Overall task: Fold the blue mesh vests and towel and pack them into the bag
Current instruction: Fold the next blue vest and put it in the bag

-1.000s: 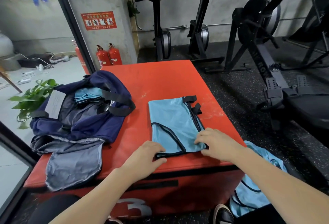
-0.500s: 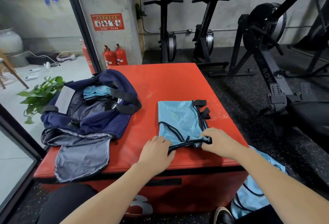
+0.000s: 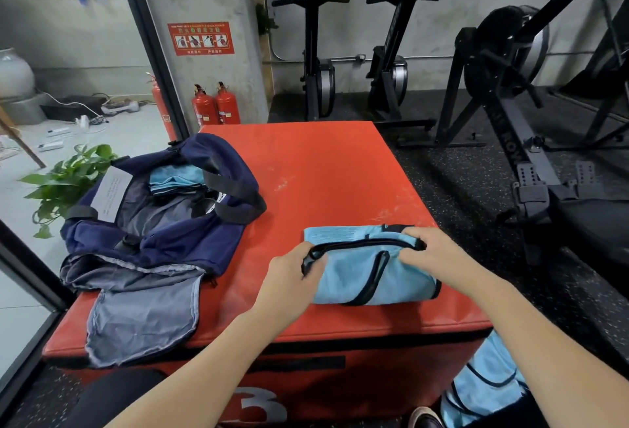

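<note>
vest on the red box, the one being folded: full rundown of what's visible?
The vest is light blue mesh-looking fabric with black binding. It lies flat near the front right of the red box, its near edge brought up and over into a fold. The left hand pinches the black-trimmed edge at the left; the right hand grips it at the right.

vest: blue mesh cloth, matt | bag: navy fabric | box: smooth red vinyl, scuffed

Bag left of vest
</note>
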Tool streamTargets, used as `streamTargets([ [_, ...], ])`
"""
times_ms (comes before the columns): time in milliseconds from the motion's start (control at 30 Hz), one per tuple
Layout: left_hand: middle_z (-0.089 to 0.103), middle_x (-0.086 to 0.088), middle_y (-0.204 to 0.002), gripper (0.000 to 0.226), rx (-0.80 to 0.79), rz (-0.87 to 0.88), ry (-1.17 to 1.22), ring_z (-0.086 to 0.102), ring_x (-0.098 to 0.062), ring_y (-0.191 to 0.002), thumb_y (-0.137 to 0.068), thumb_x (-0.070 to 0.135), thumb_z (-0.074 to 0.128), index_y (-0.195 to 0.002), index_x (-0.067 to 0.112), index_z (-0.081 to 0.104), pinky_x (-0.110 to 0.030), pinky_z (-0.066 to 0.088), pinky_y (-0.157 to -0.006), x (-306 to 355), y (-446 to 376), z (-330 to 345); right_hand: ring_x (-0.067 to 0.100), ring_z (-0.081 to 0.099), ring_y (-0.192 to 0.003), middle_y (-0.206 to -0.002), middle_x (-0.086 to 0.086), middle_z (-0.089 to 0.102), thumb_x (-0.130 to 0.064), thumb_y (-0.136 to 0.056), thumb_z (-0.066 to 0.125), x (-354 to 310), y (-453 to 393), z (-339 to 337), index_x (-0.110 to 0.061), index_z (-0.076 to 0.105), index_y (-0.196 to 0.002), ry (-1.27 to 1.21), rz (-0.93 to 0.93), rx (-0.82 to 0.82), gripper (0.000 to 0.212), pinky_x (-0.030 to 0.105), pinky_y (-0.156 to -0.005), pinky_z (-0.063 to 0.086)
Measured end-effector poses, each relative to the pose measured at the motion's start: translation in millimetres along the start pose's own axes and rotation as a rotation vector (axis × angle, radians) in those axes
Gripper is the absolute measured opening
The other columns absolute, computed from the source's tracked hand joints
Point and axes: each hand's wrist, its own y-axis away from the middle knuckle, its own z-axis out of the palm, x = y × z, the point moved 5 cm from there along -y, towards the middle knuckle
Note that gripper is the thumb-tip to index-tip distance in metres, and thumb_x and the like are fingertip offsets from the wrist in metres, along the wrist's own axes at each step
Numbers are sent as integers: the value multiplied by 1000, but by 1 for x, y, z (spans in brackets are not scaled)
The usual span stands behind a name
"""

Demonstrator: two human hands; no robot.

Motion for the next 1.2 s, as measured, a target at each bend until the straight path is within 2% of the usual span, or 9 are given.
streamTargets([
  [233,35,11,-55,37,102,-160,61,29,-9,-55,-99,33,54,-69,15,41,-26,28,-53,-17,-38,9,6,60,-68,-71,-12,68,-19,-82,71,12,-44,5,-26,71,-80,-94,88,158,8,31,-68,45],
  [300,36,8,-58,40,119,-211,62,32,-12,-57,-99,36,53,-71,12,40,-32,29,-55,-28,-47,14,9,61,-71,-74,-9,70,-22,-85,71,10,-53,9,-28,71,-81,-74,80,170,8,29,-67,46],
  [433,38,7,-59,42,121,-298,82,34,-11,-55,-99,37,54,-68,16,35,-25,28,-50,-40,-55,23,7,55,-66,-78,-8,67,-25,-94,64,4,-69,19,-26,67,-91,79,15,153,4,17,-58,38],
  [600,52,7,-67,24,43,-342,33,47,-11,-62,-96,30,57,-77,17,48,-19,36,-53,-53,-60,32,24,52,-74,-84,7,59,-26,-99,53,23,-87,33,-8,56,-91,262,175,64,19,38,-63,33],
  [700,60,7,-70,5,-3,-344,39,52,-9,-63,-97,30,56,-96,25,55,-13,39,-57,-55,-60,34,27,51,-78,-85,10,57,-25,-100,52,39,-93,27,-4,55,-90,292,247,80,24,38,-63,28],
  [833,52,9,-54,15,-27,-341,2,47,-2,-47,-97,34,55,-107,23,57,-15,37,-48,-59,-59,35,22,49,-71,-80,7,57,-28,-101,52,44,-97,28,-8,54,-91,264,212,89,23,28,-56,31],
  [933,57,7,-59,18,-26,-321,-61,52,-6,-54,-96,28,54,-114,22,54,-20,35,-47,-57,-56,36,18,53,-71,-79,0,60,-30,-100,54,44,-100,35,-24,52,-91,239,123,86,11,29,-59,37],
  [1033,59,1,-65,28,-7,-283,-108,57,-18,-61,-97,21,50,-124,23,46,-34,40,-54,-56,-49,38,16,53,-63,-71,-5,57,-34,-100,54,46,-102,38,-36,44,-76,289,116,59,26,35,-56,38],
  [1200,58,-3,-94,51,-50,-163,-518,64,-29,-87,-102,26,45,-144,27,18,-38,45,-70,-52,-47,38,24,60,-71,-76,-2,61,-44,-100,52,45,-105,39,-28,53,-86,492,143,98,21,33,-57,39],
])
